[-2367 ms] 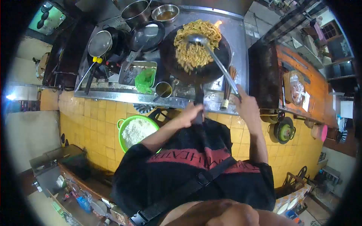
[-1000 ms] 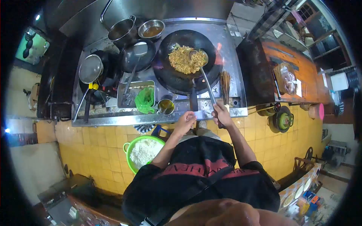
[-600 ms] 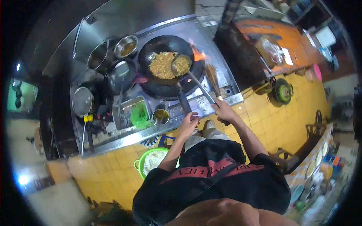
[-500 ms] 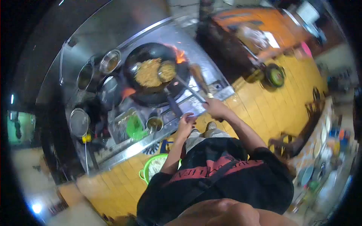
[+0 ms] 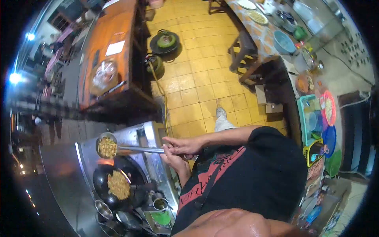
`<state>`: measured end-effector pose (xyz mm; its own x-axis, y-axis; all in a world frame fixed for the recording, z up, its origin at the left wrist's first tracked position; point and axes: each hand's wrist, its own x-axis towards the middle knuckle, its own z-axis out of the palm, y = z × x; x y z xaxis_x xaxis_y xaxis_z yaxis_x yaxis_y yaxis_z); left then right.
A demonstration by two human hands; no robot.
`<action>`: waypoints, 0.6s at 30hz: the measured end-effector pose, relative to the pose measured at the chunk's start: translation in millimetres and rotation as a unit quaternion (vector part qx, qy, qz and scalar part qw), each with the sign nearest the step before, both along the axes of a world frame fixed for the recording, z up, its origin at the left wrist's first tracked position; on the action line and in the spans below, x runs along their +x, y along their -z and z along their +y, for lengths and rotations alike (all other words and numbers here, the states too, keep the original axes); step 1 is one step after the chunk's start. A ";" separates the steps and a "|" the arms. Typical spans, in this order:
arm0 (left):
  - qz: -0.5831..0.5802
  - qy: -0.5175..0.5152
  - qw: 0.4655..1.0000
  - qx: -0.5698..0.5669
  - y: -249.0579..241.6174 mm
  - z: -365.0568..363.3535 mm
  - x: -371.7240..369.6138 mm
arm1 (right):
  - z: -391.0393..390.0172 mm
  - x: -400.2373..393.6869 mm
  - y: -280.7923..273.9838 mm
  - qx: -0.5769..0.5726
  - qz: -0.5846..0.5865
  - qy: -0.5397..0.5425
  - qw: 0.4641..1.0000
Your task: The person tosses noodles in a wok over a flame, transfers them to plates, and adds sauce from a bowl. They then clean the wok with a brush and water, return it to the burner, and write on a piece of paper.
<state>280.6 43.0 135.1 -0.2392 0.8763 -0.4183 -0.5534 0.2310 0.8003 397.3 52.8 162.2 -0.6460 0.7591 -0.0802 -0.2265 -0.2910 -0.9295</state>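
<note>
A long-handled ladle (image 5: 141,149) is held out level to the left, its bowl full of chopped fried food (image 5: 107,147). My right hand (image 5: 186,145) grips the handle near its end. Just below, my left hand (image 5: 175,160) has its fingers closed around the same handle end, partly overlapped by my right hand. Under the ladle, a black wok (image 5: 103,184) sits on the steel stove, with more of the brown food (image 5: 119,185) in it. A little orange flame shows at the wok's upper edge.
Small metal pots (image 5: 160,204) and a tray with a green item (image 5: 161,217) stand beside the wok. A wooden table (image 5: 118,29) is at upper left. A black pan (image 5: 165,42) lies on the yellow floor. Baskets and bowls (image 5: 284,42) line the right side.
The view has swung round toward the right. The loaded ladle has risen out of the wok and moved beyond its edge. My left hand has come from beside the wok handle to the ladle handle.
</note>
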 end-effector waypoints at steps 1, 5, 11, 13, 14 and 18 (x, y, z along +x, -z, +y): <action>-0.012 0.029 0.999 0.017 -17.9 4.1 27.6 | -4.2 22.0 -3.4 -0.011 -0.027 0.036 0.999; 0.171 0.208 0.962 0.043 -4.6 25.6 109.3 | 3.5 75.9 128.4 0.274 -0.130 0.350 0.886; 0.049 0.406 0.911 0.051 30.9 61.3 244.6 | -67.1 432.3 277.9 -0.142 -0.170 0.702 0.677; 0.066 0.489 0.868 0.047 21.4 66.8 281.7 | -124.5 536.9 247.6 -0.230 -0.215 0.855 0.411; 0.071 0.504 0.859 0.049 19.0 70.7 302.5 | -152.8 590.0 257.7 -0.193 -0.513 0.796 0.256; 0.093 0.600 0.795 0.011 -0.2 81.5 375.1 | -208.4 685.4 209.5 -0.306 -0.233 0.887 0.257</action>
<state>655.7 124.5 135.3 0.7176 0.5280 -0.4543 0.1826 0.4869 0.8542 1082.7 -155.6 -47.3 0.8601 -0.4192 -0.2905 -0.4130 -0.2384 -0.8790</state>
